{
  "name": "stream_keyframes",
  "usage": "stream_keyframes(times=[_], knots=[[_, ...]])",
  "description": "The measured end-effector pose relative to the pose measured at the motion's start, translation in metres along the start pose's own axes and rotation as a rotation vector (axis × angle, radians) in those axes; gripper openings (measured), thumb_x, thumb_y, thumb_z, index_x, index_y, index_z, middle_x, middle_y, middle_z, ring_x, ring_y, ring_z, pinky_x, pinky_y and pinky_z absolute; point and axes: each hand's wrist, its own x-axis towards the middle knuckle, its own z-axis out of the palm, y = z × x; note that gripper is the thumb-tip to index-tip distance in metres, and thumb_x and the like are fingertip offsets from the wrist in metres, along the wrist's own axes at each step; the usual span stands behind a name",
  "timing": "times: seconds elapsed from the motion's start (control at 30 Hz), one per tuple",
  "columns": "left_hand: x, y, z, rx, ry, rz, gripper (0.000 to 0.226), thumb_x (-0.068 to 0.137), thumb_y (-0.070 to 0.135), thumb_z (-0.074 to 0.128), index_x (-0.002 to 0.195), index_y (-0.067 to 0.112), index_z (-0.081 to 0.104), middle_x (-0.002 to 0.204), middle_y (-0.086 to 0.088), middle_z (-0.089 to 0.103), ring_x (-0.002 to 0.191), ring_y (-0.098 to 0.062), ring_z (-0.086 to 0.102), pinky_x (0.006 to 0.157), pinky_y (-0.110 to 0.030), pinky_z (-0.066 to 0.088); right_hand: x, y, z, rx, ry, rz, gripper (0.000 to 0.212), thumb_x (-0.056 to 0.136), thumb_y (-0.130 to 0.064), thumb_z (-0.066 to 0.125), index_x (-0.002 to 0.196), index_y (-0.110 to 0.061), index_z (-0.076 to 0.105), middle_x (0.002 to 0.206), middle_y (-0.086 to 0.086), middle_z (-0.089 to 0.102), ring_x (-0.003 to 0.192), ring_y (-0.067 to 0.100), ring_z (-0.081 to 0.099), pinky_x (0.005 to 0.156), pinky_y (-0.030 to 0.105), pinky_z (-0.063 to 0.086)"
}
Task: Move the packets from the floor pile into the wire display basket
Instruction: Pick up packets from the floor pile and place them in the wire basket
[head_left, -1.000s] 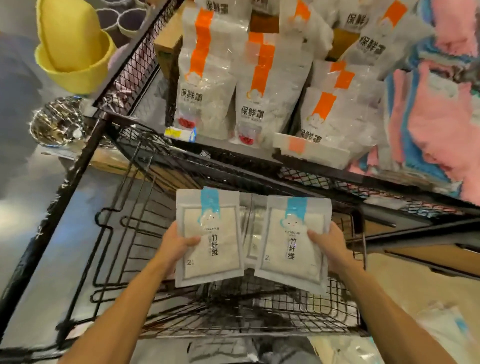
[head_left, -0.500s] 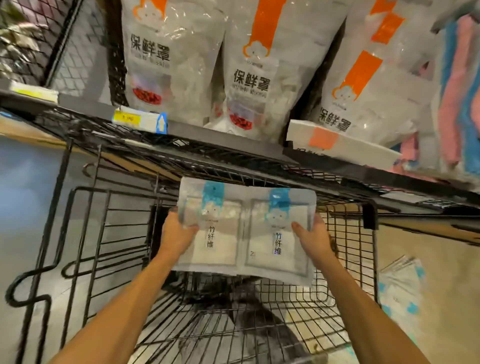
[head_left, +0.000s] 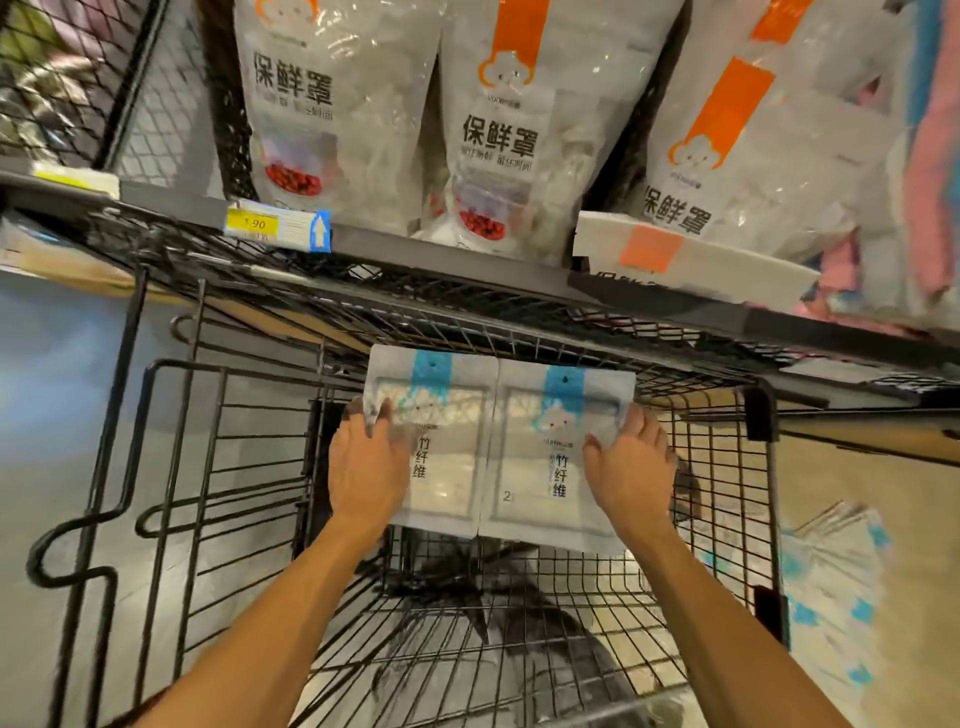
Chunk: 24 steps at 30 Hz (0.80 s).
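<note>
My left hand (head_left: 366, 480) and right hand (head_left: 631, 475) lie spread flat on two packets (head_left: 498, 452), pressing them side by side at the basket (head_left: 727, 509) back. If I lift off unevenly, I judge they could tip forward between my palms.

Two flat white packets with blue top stripes stand side by side, edges touching, at the back of the black wire display basket (head_left: 727, 519). The left hand (head_left: 366, 467) lies on the left packet (head_left: 441, 467), the right hand (head_left: 631, 467) on the right packet (head_left: 540, 467), fingers spread flat. More blue-printed packets (head_left: 831, 597) lie on the floor at right. White bags with orange stripes (head_left: 498, 130) fill the shelf above.
</note>
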Motion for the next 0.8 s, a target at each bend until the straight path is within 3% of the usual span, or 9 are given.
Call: stream_keyframes(times=[0.07,0.2,0.3,0.5,0.8], knots=[[-0.006,0.000,-0.007,0.038,0.024,0.029,0.061,0.102,0.046,0.050,0.153,0.013,0.042,0.144,-0.022,0.049,0.133,-0.038,0.044,0.114,-0.051,0.038,-0.002,0.005,-0.008,-0.026,0.012,-0.077,0.074,0.098,-0.050,0.056,0.155,-0.012,0.029,0.160,0.016,0.035,0.147,0.035,0.036,0.120,0.056,0.030],[-0.031,0.012,-0.033,0.056,0.005,0.051,0.071,0.102,0.055,0.044,0.159,0.015,0.031,0.164,-0.020,0.025,0.151,-0.037,0.024,0.122,-0.051,0.024,-0.011,0.022,-0.032,-0.103,-0.022,-0.158,0.077,0.100,-0.060,0.045,0.160,-0.016,0.024,0.169,0.015,0.020,0.156,0.034,0.021,0.126,0.057,0.016],[-0.054,0.027,-0.057,0.061,0.055,0.059,0.071,0.102,0.056,0.042,0.161,0.019,0.027,0.169,-0.016,0.014,0.155,-0.033,0.017,0.125,-0.049,0.020,-0.024,0.033,-0.058,-0.100,0.012,-0.212,0.077,0.100,-0.063,0.040,0.161,-0.019,0.025,0.170,0.013,0.020,0.157,0.032,0.017,0.127,0.056,0.012],[-0.098,0.063,-0.111,0.061,0.202,0.084,0.069,0.102,0.053,0.041,0.160,0.018,0.030,0.167,-0.014,0.023,0.153,-0.030,0.022,0.122,-0.052,0.027,-0.051,0.051,-0.121,-0.111,0.091,-0.313,0.076,0.100,-0.065,0.035,0.163,-0.023,0.024,0.172,0.010,0.015,0.159,0.031,0.010,0.126,0.058,0.001],[-0.160,0.101,-0.191,0.084,0.323,0.120,0.069,0.104,0.059,0.033,0.162,0.025,0.022,0.169,-0.006,0.019,0.156,-0.025,0.017,0.125,-0.045,0.023,-0.092,0.055,-0.191,-0.104,0.177,-0.406,0.080,0.097,-0.076,0.025,0.163,-0.030,0.021,0.173,0.005,0.012,0.159,0.029,0.008,0.127,0.056,0.003]])
